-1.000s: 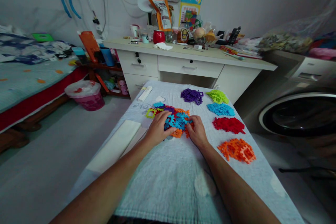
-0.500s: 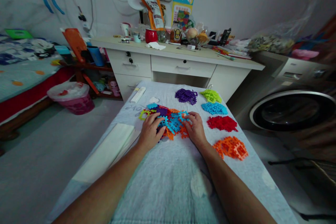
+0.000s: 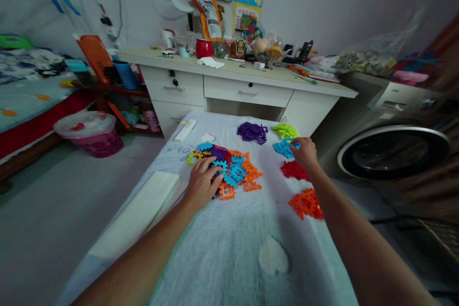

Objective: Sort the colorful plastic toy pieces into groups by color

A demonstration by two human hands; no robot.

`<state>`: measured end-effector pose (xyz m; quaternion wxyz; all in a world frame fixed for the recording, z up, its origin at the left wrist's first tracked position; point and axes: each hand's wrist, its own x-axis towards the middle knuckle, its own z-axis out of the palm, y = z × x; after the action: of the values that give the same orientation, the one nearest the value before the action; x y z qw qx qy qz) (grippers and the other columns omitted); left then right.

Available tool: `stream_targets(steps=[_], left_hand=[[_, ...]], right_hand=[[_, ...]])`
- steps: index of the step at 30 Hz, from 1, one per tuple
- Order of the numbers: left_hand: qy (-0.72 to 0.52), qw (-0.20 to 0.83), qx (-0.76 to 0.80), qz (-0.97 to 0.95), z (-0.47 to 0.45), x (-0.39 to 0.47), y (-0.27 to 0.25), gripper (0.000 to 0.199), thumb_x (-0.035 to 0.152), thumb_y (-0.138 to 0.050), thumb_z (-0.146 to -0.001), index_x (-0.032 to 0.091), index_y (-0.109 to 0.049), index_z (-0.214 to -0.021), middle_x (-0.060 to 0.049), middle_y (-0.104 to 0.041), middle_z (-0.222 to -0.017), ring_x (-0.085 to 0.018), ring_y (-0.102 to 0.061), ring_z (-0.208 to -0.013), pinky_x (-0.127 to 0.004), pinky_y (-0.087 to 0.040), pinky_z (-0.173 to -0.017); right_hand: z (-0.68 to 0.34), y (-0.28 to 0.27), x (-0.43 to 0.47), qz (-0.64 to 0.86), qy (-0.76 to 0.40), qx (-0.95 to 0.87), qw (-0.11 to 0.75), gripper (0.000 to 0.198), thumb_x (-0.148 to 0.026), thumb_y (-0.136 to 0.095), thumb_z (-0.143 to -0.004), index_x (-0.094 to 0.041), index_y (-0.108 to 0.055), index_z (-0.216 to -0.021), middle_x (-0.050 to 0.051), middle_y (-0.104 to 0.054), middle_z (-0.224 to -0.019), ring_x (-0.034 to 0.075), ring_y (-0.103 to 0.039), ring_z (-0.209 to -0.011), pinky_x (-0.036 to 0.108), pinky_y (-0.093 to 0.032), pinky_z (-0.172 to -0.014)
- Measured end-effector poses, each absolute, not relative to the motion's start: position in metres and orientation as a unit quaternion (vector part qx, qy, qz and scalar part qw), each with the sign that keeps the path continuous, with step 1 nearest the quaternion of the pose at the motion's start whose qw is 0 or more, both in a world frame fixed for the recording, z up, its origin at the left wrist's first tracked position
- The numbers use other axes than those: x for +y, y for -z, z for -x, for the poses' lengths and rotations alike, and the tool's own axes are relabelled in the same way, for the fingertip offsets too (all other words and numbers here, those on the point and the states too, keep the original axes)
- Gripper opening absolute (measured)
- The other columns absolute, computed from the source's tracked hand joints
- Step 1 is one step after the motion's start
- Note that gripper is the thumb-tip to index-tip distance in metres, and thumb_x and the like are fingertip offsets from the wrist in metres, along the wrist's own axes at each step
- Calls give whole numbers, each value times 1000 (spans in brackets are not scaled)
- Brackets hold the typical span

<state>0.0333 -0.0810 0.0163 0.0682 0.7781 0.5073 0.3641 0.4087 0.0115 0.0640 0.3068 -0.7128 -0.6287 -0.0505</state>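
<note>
Tabletop (image 3: 222, 244): open stretch toward the near edge, passable. One lane between mixed pile (image 3: 236, 172) and right-edge heaps (image 3: 304, 204), passable. Obstructions: purple heap (image 3: 252, 133), far edge; long white block (image 3: 138, 215), left edge; my left hand (image 3: 202, 181) at the pile's left side.

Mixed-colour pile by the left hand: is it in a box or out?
Out: the mixed-colour pile lies on the cloth, with no walls around it; the left hand is at its side.

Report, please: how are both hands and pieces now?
Left hand spread on mixed pile. Right hand at blue pile, pinching blue piece. Nothing visibly blocking either hand.
</note>
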Motion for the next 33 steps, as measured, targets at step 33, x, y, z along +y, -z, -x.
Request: stream_targets(steps=[33], left_hand=[[-358,82,592,-718,-24,-70,8,39,41,-54,-88,20,-60,-120,-14,-52,-132,-32,-48,-127,-52,-38,-110]], right_hand=[[-284,-29,-71,517,-143,-795,282,34,-24,-61,-84,-16,-63,-117,13,-65,-119,25,-58,-112,41,-44,-101]])
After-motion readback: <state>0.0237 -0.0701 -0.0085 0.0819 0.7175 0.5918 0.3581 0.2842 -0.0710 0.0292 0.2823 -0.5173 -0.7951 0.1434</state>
